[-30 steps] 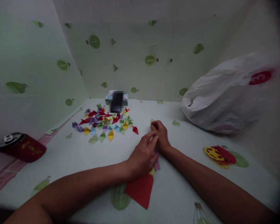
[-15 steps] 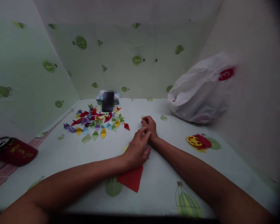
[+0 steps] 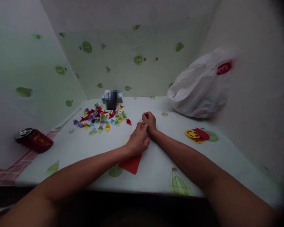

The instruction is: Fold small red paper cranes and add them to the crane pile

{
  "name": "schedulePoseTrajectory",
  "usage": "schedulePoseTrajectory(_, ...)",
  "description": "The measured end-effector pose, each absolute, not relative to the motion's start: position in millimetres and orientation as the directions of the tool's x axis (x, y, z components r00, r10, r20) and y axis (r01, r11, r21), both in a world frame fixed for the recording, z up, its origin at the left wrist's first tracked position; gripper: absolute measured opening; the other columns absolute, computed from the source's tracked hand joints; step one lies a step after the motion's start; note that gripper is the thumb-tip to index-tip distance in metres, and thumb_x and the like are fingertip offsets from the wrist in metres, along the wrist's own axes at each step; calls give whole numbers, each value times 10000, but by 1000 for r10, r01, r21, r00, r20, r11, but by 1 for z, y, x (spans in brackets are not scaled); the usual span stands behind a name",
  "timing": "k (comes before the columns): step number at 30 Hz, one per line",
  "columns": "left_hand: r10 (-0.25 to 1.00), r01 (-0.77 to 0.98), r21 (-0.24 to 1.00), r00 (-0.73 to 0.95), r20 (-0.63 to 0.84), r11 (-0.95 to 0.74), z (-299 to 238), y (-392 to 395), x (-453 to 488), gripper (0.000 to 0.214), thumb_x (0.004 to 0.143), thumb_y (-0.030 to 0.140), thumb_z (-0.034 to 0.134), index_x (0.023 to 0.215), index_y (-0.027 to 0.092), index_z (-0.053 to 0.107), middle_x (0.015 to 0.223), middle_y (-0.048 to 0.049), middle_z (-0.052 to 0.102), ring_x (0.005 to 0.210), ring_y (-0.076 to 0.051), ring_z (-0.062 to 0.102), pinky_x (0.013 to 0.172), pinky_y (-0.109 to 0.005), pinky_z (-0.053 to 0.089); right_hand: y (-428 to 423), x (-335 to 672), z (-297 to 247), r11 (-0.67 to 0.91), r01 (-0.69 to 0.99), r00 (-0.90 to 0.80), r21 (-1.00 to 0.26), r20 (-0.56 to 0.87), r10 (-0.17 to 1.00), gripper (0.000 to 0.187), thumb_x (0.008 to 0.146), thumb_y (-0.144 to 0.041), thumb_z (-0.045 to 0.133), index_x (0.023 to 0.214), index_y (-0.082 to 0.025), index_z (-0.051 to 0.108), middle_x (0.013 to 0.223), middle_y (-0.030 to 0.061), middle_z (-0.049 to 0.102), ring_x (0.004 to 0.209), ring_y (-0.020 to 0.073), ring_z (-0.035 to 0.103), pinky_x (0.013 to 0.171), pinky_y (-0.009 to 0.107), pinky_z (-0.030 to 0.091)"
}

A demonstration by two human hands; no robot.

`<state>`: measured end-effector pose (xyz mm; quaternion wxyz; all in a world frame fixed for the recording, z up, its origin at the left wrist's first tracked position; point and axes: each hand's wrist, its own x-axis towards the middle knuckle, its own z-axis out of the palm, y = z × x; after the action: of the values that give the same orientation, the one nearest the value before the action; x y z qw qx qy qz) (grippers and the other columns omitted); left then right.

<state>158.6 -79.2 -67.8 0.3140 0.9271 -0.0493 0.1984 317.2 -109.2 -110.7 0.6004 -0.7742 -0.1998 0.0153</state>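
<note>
My left hand [image 3: 137,140] is over the middle of the table with its fingers bent and drawn together, the fingertips meeting my right hand. Just beyond it, my right hand [image 3: 150,122] is curled with thumb and fingers pinched. Whatever is between the fingers is too small or hidden to make out. Under my left hand lies a red paper sheet [image 3: 132,164], partly covered. A bit of yellow paper [image 3: 127,141] peeks out beside that hand. To the left of both hands spreads a pile of small folded paper pieces [image 3: 100,129] in red, purple, yellow, green and blue.
A dark red drink can [image 3: 35,140] lies tilted at the left edge. Behind the pile are a small box [image 3: 104,99] and a blurred dark object [image 3: 112,101]. At right stand a white plastic bag [image 3: 198,88] and yellow and red cut-outs [image 3: 193,135].
The view has tilted and shifted slightly, so the table's front edge and more of the can show. Both hands stay together in nearly the same pose.
</note>
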Motion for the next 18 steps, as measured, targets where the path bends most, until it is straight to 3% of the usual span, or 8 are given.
schedulePoseTrajectory(4,-3,-222,561,931,365,-798,-65,-86,147,443,762,67,547,1199,134,549,1217,-155,540,1142,-276,567,1040,-454,485,-108,317,-109,-202,289,919,-936,213,331,330,962,-330,601,1243,-157,590,1236,101,615,1043,227,640,877,434,556)
schedulePoseTrajectory(8,61,-178,560,923,381,-809,-61,-85,158,485,759,77,562,1242,75,510,1357,-225,433,1306,-333,445,1145,-494,370,-109,315,-109,-213,283,915,-935,197,352,328,962,-329,601,1240,-156,591,1230,101,618,1037,226,642,873,431,558)
schedulePoseTrajectory(10,80,-165,561,919,387,-811,-62,-87,162,514,746,71,566,1254,105,496,1370,-210,419,1328,-338,421,1150,-520,356,-110,314,-109,-221,277,916,-935,188,353,327,962,-330,600,1237,-154,592,1224,100,621,1031,224,643,869,429,560)
schedulePoseTrajectory(18,32,-209,559,921,389,-802,-66,-93,148,472,769,73,554,1235,140,522,1280,-166,498,1237,-296,516,1096,-476,434,-108,316,-108,-241,266,922,-933,173,347,321,963,-331,599,1232,-156,595,1223,99,622,1031,223,643,872,429,558)
